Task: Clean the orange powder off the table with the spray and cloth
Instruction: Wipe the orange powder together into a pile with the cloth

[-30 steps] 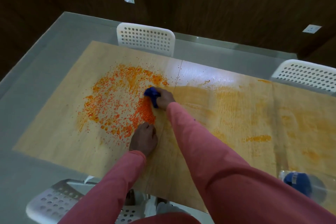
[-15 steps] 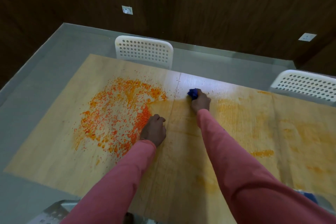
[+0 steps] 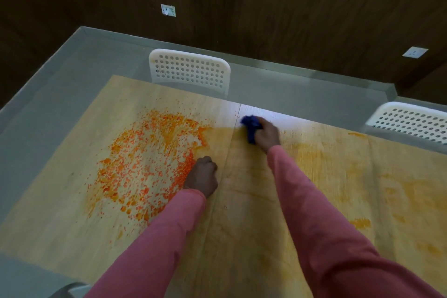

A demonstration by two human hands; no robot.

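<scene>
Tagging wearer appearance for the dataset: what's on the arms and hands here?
Both arms wear long pink fabric sleeves reaching the wrists, plain, with no visible logos or markings. The left hand and right hand are bare: no gloves, and no watch or rings visible. No cables or straps show.

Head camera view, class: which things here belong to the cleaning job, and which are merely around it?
Part of the job:
- blue cloth, gripped by the right hand
- orange powder
- table
- left hand, a fist resting on the table

Just around:
- two white chairs
- wall sockets

No spray bottle in view.
</scene>
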